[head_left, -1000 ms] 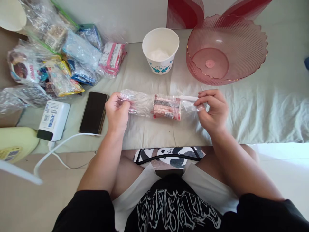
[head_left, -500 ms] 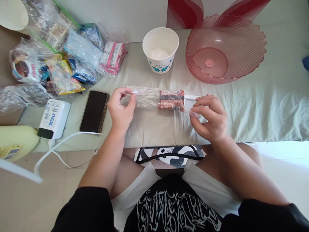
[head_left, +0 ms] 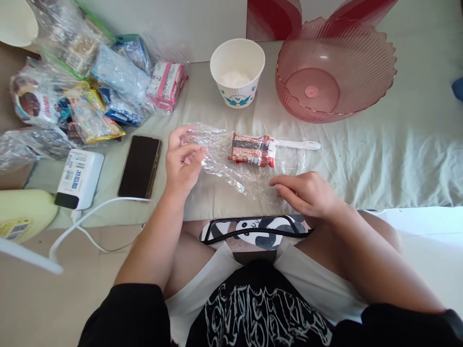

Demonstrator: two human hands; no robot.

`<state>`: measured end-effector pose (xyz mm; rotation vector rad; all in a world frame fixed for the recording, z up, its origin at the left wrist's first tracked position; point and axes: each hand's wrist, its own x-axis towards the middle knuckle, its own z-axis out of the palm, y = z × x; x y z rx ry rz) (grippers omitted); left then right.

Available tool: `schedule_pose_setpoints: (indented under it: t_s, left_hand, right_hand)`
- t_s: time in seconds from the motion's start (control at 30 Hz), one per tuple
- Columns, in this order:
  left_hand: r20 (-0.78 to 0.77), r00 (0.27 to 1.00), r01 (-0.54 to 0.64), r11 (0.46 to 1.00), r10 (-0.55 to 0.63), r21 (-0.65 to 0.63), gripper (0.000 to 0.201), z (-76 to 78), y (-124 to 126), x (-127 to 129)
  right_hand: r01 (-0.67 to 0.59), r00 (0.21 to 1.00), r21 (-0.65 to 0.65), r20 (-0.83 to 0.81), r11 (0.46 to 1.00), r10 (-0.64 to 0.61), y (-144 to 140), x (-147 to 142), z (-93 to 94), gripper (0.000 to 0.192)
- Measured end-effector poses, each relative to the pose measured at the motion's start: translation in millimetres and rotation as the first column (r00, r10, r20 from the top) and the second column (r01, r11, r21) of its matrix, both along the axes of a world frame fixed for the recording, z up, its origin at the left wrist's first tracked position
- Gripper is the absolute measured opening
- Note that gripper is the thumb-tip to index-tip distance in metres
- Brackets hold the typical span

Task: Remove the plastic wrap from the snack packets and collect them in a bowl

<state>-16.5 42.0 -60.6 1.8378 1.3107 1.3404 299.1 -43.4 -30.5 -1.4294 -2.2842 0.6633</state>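
One snack bar (head_left: 252, 150) on one plastic sheet (head_left: 231, 166); left hand (head_left: 183, 161) pinching sheet edge; right hand (head_left: 307, 193) flat, pressing sheet.

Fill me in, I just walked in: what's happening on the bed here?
A seated person is handling a clear plastic bag with a red snack packet inside. The left hand pinches one end of the bag; the right hand rests on the other end, flat on the sheet. A paper cup and pink bowl stand behind.
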Motion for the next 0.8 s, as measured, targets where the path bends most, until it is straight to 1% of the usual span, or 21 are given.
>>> schedule_pose_setpoints:
  t_s: [0.07, 0.1, 0.17, 0.23, 0.27, 0.3, 0.37, 0.43, 0.5, 0.57, 0.63, 0.7, 0.73, 0.8]
  left_hand:
    - [0.016, 0.999, -0.045, 0.995, 0.046, -0.091, 0.041, -0.3, 1.6, 2.2]
    - [0.052, 0.997, -0.055, 0.986, 0.064, -0.154, 0.037, -0.4, 2.5, 3.3]
    - [0.183, 0.977, -0.048, 0.954, 0.107, -0.297, 0.038, -0.8, 4.8, 4.5]
    - [0.327, 0.928, -0.031, 0.909, 0.181, -0.415, 0.043, -1.7, 7.8, 4.1]
    - [0.375, 0.900, -0.036, 0.893, 0.224, -0.448, 0.043, -2.5, 9.4, 3.0]
    - [0.402, 0.879, -0.049, 0.886, 0.257, -0.461, 0.043, -3.8, 11.0, 1.4]
    - [0.411, 0.870, -0.074, 0.895, 0.274, -0.441, 0.045, -7.6, 13.8, -2.9]
    - [0.376, 0.896, -0.063, 0.907, 0.236, -0.417, 0.060, -12.3, 15.7, -7.6]
    - [0.313, 0.938, -0.008, 0.910, 0.151, -0.413, 0.074, -15.6, 16.0, -11.3]
    - [0.224, 0.974, 0.056, 0.907, 0.043, -0.417, 0.080, -15.0, 14.3, -13.0]
    - [0.127, 0.990, 0.115, 0.897, -0.066, -0.426, 0.081, -8.8, 10.9, -12.2]
    - [0.030, 0.988, 0.147, 0.873, -0.150, -0.466, 0.072, 2.8, 6.5, -9.4]
    - [-0.019, 0.983, 0.149, 0.853, -0.183, -0.499, 0.063, 10.0, 4.2, -7.4]
    - [-0.128, 0.966, 0.109, 0.807, -0.223, -0.580, 0.032, 24.3, 0.2, -3.1]
  right_hand:
    - [0.139, 0.981, 0.043, 0.128, 0.989, -0.144, 2.1, -0.1, -2.5, 0.037]
    - [0.199, 0.964, 0.068, 0.167, 0.978, -0.208, 3.3, 0.2, -3.6, 0.037]
    - [0.320, 0.926, 0.088, 0.182, 0.943, -0.331, 5.4, 0.7, -5.2, 0.040]
    - [0.364, 0.920, 0.060, 0.131, 0.930, -0.368, 7.2, 0.2, -5.4, 0.047]
    - [0.364, 0.926, 0.040, 0.091, 0.931, -0.366, 8.5, -0.9, -5.1, 0.052]
    - [0.354, 0.934, 0.023, 0.044, 0.935, -0.355, 10.4, -2.8, -4.8, 0.057]
    - [0.325, 0.944, 0.022, -0.066, 0.945, -0.323, 16.9, -8.4, -4.4, 0.061]
    - [0.299, 0.944, 0.086, -0.174, 0.950, -0.281, 26.8, -15.5, -5.2, 0.062]
    - [0.252, 0.949, 0.178, -0.236, 0.951, -0.207, 37.9, -22.3, -7.3, 0.060]
    - [0.166, 0.968, 0.238, -0.224, 0.957, -0.112, 46.7, -28.1, -10.1, 0.055]
    - [0.090, 0.987, 0.242, -0.150, 0.966, -0.054, 50.8, -32.9, -13.1, 0.052]
    - [0.070, 0.996, 0.225, -0.062, 0.972, -0.057, 50.8, -37.0, -15.9, 0.054]
    - [0.079, 0.997, 0.220, -0.024, 0.972, -0.076, 50.0, -38.7, -17.2, 0.056]
    - [0.106, 0.993, 0.224, 0.025, 0.969, -0.114, 48.5, -41.5, -19.1, 0.061]
